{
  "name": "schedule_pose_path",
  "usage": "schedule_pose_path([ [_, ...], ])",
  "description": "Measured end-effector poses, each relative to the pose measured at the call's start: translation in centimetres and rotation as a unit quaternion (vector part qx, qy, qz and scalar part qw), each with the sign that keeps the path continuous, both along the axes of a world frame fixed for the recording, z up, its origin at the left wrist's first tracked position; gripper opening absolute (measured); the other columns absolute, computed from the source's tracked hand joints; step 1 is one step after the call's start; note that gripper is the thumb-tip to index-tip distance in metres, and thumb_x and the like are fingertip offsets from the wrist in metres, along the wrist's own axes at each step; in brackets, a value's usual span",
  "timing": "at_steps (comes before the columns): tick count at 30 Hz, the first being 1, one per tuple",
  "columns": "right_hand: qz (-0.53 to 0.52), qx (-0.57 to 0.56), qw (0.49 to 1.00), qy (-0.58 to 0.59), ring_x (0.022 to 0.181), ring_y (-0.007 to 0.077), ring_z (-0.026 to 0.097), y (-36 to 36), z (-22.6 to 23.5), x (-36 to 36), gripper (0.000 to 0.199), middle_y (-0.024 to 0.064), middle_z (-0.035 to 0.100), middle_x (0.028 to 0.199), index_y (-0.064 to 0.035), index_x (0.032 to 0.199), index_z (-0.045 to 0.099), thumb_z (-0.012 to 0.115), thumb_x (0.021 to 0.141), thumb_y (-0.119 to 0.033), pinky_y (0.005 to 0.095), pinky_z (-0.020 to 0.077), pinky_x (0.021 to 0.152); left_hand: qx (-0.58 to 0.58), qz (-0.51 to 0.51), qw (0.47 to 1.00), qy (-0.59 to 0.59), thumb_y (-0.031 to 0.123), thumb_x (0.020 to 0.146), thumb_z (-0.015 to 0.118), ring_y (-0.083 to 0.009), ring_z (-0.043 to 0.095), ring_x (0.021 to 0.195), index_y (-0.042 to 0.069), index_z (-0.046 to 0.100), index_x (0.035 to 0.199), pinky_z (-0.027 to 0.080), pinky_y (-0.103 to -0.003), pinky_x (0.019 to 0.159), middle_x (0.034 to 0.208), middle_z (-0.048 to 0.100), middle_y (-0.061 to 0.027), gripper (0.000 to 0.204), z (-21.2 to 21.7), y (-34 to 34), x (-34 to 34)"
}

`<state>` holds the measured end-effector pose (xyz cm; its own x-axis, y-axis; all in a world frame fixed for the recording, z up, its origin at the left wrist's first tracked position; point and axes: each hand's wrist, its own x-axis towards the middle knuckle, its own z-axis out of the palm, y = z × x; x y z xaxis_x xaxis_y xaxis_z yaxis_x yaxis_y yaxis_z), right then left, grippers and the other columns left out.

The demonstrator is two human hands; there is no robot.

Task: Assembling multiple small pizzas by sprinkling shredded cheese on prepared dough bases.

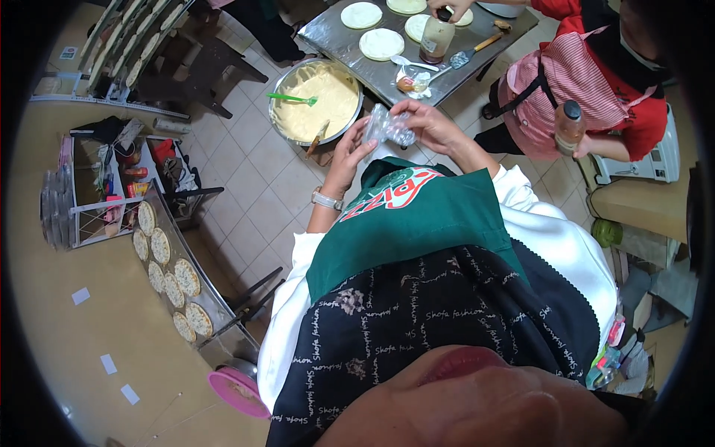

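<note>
Clear plastic [387, 128] near bowl [360, 93] and table [329, 36]

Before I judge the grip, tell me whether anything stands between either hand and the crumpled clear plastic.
Nothing visible does: the fingers of the left hand and right hand meet the crumpled clear plastic directly. The metal bowl lies to its left, not between.

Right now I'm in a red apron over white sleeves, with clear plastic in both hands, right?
Almost: the head view shows your apron is green, not red. The white sleeves and the clear plastic you're holding are right.
</note>
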<state>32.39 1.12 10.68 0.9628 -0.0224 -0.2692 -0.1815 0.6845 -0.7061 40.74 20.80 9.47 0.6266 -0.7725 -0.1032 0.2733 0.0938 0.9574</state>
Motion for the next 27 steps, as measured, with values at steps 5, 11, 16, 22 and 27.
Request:
schedule_pose_path([
  [5,0.045,-0.142,0.989,0.016,0.064,0.004,0.053,1.1,-0.2,0.2,0.024,-0.0029,0.057,0.077,-0.0056,0.098,0.056,0.063,0.075,-0.003,0.0169,0.0381,0.055,0.055,0.097,0.994,-0.012,0.004,0.079,0.066,-0.0088,0.056,0.085,-0.002,0.055,0.104,0.045,-0.021,0.075,0.096,0.06,-0.0048,0.028,-3.4,-0.7,-0.4],
  [11,-0.026,-0.129,0.99,0.059,0.061,0.0074,0.054,-1.6,-2.7,-0.1,0.02,0.0026,0.058,0.078,-0.0013,0.096,0.055,0.06,0.078,0.0,0.0196,0.0443,0.055,0.108,0.143,0.984,-0.021,0.003,0.079,0.065,-0.0073,0.054,0.076,0.0,0.059,0.092,0.043,-0.019,0.07,0.084,0.06,-0.0022,0.015,-4.4,1.3,-0.3],
  [16,-0.011,-0.172,0.982,0.079,0.061,0.0085,0.054,-2.4,-5.3,0.5,0.019,0.0045,0.058,0.077,0.0005,0.096,0.054,0.059,0.078,0.001,0.0196,0.0462,0.055,0.103,0.239,0.966,-0.006,0.005,0.081,0.064,-0.0071,0.053,0.077,0.0,0.059,0.092,0.041,-0.019,0.071,0.083,0.06,-0.0018,0.012,-5.0,2.2,0.2],
  [22,0.019,-0.201,0.975,0.093,0.059,0.0096,0.055,-4.1,-8.8,0.6,0.018,0.0037,0.055,0.077,0.0021,0.096,0.054,0.056,0.078,0.004,0.0211,0.0472,0.052,0.128,0.303,0.943,-0.055,0.01,0.083,0.063,-0.007,0.053,0.069,-0.001,0.064,0.088,0.042,-0.02,0.063,0.078,0.061,-0.0015,0.012,-5.4,3.1,1.3],
  [27,0.134,-0.267,0.948,0.11,0.059,0.0105,0.055,-4.0,-13.0,-0.3,0.02,0.0033,0.056,0.075,0.0023,0.094,0.056,0.054,0.075,0.005,0.0224,0.0468,0.053,0.166,0.294,0.934,-0.117,0.01,0.085,0.061,-0.0084,0.055,0.073,-0.002,0.063,0.09,0.044,-0.022,0.067,0.079,0.062,-0.0029,0.013,-6.0,3.6,0.8],
])
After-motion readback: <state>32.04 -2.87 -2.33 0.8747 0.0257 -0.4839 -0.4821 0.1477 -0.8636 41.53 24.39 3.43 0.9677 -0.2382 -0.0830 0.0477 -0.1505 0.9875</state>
